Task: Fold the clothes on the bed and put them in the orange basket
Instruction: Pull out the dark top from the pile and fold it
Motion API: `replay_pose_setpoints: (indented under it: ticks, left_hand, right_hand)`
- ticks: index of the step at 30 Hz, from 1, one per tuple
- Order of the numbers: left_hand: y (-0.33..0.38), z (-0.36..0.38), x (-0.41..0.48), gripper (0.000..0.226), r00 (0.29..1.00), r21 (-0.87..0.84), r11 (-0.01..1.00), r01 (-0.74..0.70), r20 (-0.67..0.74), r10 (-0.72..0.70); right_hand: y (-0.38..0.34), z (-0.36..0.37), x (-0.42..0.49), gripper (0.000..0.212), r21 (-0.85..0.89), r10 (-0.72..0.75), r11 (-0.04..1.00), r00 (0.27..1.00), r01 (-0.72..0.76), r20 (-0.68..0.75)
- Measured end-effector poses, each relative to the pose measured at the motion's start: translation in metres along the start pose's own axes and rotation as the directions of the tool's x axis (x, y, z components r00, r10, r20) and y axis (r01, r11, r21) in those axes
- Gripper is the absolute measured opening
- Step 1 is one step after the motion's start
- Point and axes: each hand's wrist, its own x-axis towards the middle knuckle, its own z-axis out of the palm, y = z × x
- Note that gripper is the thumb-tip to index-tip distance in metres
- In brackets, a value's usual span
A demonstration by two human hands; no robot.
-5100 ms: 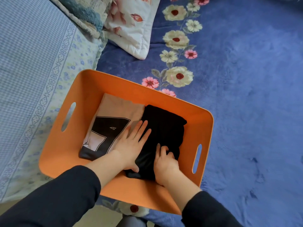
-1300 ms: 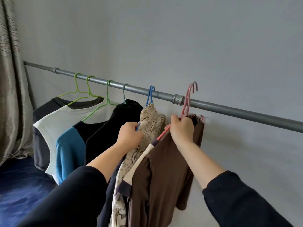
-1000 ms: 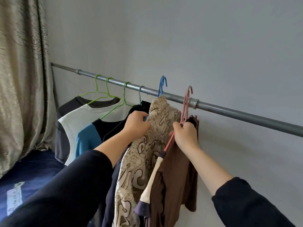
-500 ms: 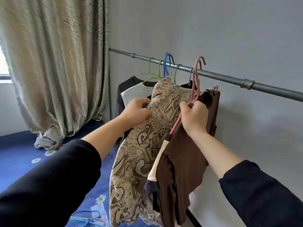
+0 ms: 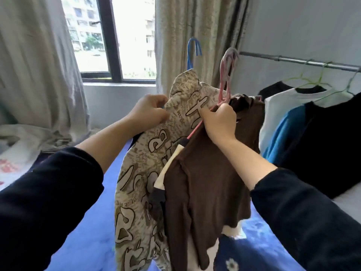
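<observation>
Left grip (image 5: 149, 112) pinches the print shirt (image 5: 148, 153); right grip (image 5: 219, 122) clenches the pink hanger (image 5: 230, 54). Best lay both flat on the bed (image 5: 88, 231) below.

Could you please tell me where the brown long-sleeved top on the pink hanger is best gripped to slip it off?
Probably at the shoulder of the brown long-sleeved top, coming from the left below the right hand: that hand grips the pink hanger at its neck, and the hanger's arm slopes down there, so the fabric should slide off.
</observation>
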Motion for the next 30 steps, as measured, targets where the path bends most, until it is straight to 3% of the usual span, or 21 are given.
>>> replay_pose_setpoints:
  ticks: [8,11,14,16,20,24,26,28,30]
  left_hand:
    - [-0.090,-0.159,-0.053,0.016,0.958,0.231,0.969,0.092,-0.287,-0.023]
    - [-0.126,-0.213,-0.060,0.019,0.895,0.275,0.955,0.109,-0.445,0.026]
    - [-0.152,-0.241,-0.057,0.016,0.836,0.373,0.919,0.127,-0.539,0.103]
    - [-0.171,-0.258,-0.051,0.016,0.803,0.439,0.886,0.150,-0.577,0.150]
    - [-0.210,-0.276,-0.014,0.031,0.752,0.507,0.827,0.244,-0.637,0.168]
    - [-0.265,-0.248,0.031,0.032,0.779,0.462,0.851,0.248,-0.617,0.108]
    - [-0.302,-0.215,0.044,0.028,0.812,0.408,0.871,0.274,-0.583,0.017]
    - [-0.349,-0.172,0.055,0.025,0.846,0.367,0.878,0.306,-0.528,-0.075]
    - [-0.402,-0.127,0.060,0.022,0.868,0.327,0.882,0.338,-0.471,-0.158]
  right_hand:
    - [-0.122,0.164,-0.055,0.040,0.217,-0.180,0.969,0.943,0.121,0.281]
    - [-0.165,0.229,-0.067,0.040,0.317,-0.232,0.942,0.892,0.107,0.389]
    - [-0.185,0.275,-0.067,0.026,0.384,-0.247,0.921,0.865,0.069,0.437]
    - [-0.191,0.309,-0.063,0.019,0.420,-0.236,0.907,0.860,0.027,0.454]
    - [-0.192,0.374,-0.035,0.025,0.482,-0.177,0.873,0.871,-0.076,0.458]
    - [-0.142,0.432,-0.010,0.036,0.453,-0.046,0.865,0.865,-0.216,0.500]
    - [-0.098,0.455,-0.005,0.026,0.409,0.045,0.834,0.784,-0.371,0.619]
    - [-0.042,0.477,-0.005,0.014,0.321,0.159,0.746,0.624,-0.583,0.765]
    - [0.024,0.493,-0.010,0.020,0.154,0.291,0.694,0.469,-0.703,0.834]
